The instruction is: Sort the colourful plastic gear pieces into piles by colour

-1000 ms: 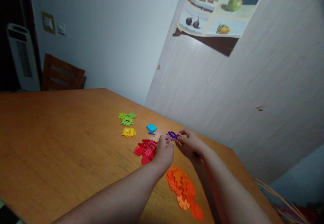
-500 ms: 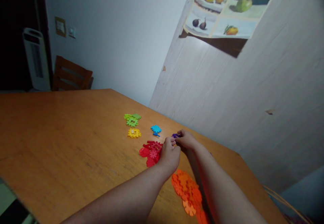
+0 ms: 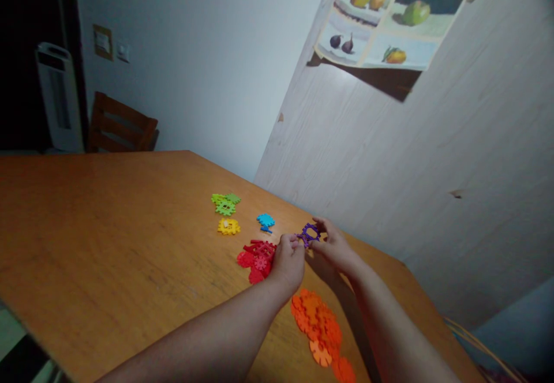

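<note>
Both hands meet above the wooden table (image 3: pixel 108 227) near the wall. My left hand (image 3: pixel 289 262) is curled, its fingertips pinching the left side of a purple gear-shaped plastic piece (image 3: pixel 309 234). My right hand (image 3: pixel 333 244) grips the same purple piece from the right. A pile of red pieces (image 3: pixel 257 254) lies just left of my left hand. Orange pieces (image 3: pixel 320 328) are spread on the table between my forearms.
Further out on the table lie a blue piece (image 3: pixel 265 221), a yellow piece (image 3: pixel 228 226) and a few green pieces (image 3: pixel 225 203). A wood-patterned wall with a fruit poster (image 3: pixel 385 19) runs along the table's right side. A chair (image 3: pixel 119 126) stands behind the far table edge.
The purple piece was mostly hidden between my fingers half a second ago; now it is held up in plain view between both hands. The hands stayed in about the same place.
</note>
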Motion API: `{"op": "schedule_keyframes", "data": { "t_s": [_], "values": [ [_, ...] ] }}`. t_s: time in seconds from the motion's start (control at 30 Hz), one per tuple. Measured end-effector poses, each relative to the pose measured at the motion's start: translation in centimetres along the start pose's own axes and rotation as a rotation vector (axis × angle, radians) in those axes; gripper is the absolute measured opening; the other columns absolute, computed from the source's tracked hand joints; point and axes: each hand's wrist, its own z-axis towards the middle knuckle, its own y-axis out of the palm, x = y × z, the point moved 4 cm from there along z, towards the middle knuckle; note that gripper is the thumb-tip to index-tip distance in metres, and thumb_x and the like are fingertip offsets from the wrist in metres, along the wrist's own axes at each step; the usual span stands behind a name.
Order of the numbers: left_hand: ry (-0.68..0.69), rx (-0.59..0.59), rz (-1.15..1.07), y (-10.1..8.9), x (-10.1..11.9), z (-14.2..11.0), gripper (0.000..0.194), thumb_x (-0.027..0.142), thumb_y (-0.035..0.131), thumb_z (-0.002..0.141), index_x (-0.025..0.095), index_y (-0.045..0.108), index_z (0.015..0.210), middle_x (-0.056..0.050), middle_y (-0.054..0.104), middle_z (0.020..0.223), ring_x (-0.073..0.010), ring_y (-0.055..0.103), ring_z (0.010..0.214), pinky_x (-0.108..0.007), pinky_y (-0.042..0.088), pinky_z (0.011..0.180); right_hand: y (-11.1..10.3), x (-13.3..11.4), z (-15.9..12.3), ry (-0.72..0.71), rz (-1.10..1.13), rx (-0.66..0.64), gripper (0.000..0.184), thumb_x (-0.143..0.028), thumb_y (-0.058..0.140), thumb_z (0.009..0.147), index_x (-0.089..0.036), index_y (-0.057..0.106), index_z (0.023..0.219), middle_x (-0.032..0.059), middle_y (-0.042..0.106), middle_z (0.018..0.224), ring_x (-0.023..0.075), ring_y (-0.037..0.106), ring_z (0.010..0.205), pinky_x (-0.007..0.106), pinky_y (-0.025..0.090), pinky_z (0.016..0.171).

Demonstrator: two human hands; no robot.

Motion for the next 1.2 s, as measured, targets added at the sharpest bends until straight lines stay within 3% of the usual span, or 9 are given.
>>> {"op": "schedule_keyframes", "data": {
  "t_s": [0.13, 0.27, 0.5, 0.7, 0.97, 1.2],
  "values": [
    [-0.048, -0.086, -0.198, 0.3, 0.7, -0.6, 0.025, 0.032, 0.060, 0.091, 0.017, 0.055, 0.110, -0.006, 0.067, 0.089, -0.0144, 0.063, 0.076, -0.025, 0.049, 0.072, -0.7, -1.6, -3.3, -0.069, -0.062, 0.011, 0.064, -0.025, 0.066, 0.072, -0.022, 0.053, 0.135, 0.0096, 0.063, 0.127, 0.0245, 0.060, 0.115, 0.042, 0.047, 0.099],
    [-0.065, -0.221, -0.300, 0.8, 1.4, -1.0, 0.018, 0.017, 0.060, 0.085, 0.015, 0.056, 0.102, -0.002, 0.065, 0.080, -0.0095, 0.058, 0.064, -0.019, 0.044, 0.061, -0.9, -2.9, -5.1, -0.091, -0.096, -0.001, 0.061, -0.026, 0.067, 0.075, -0.022, 0.054, 0.135, 0.0109, 0.062, 0.129, 0.0250, 0.059, 0.117, 0.042, 0.047, 0.099],
    [-0.129, -0.239, -0.313, 0.5, 2.0, -1.3, 0.023, 0.010, 0.056, 0.080, 0.015, 0.053, 0.103, -0.002, 0.066, 0.076, -0.0097, 0.060, 0.059, -0.018, 0.044, 0.057, -1.9, -3.4, -5.2, -0.089, -0.307, -0.025, 0.051, -0.039, 0.073, 0.079, -0.018, 0.065, 0.124, 0.0124, 0.067, 0.116, 0.0273, 0.060, 0.111, 0.042, 0.047, 0.097],
    [-0.123, -0.248, -0.304, 0.5, 2.3, -1.6, 0.022, 0.014, 0.063, 0.082, 0.016, 0.053, 0.101, -0.002, 0.065, 0.075, -0.0094, 0.060, 0.059, -0.019, 0.044, 0.058, -2.8, -3.6, -5.0, -0.051, -0.292, -0.081, 0.047, -0.035, 0.074, 0.077, -0.017, 0.069, 0.120, 0.0118, 0.070, 0.113, 0.0265, 0.062, 0.108, 0.039, 0.047, 0.097],
    [-0.110, -0.176, -0.189, 0.1, 1.9, -1.4, 0.026, 0.015, 0.061, 0.081, 0.017, 0.053, 0.105, -0.001, 0.062, 0.077, -0.0108, 0.060, 0.063, -0.021, 0.045, 0.060, -8.9, 0.9, -5.4, 0.179, -0.164, 0.000, 0.050, -0.032, 0.073, 0.070, -0.016, 0.069, 0.117, 0.0131, 0.070, 0.119, 0.0276, 0.064, 0.111, 0.039, 0.046, 0.103],
    [-0.110, -0.191, -0.194, 0.2, 1.8, -1.3, 0.025, 0.013, 0.060, 0.080, 0.017, 0.053, 0.103, 0.000, 0.060, 0.076, -0.0105, 0.059, 0.062, -0.022, 0.045, 0.060, -10.3, 5.3, -6.4, 0.288, -0.030, -0.060, 0.046, -0.027, 0.068, 0.067, -0.018, 0.072, 0.112, 0.0099, 0.074, 0.112, 0.0265, 0.067, 0.105, 0.038, 0.050, 0.098]
  ]
}}
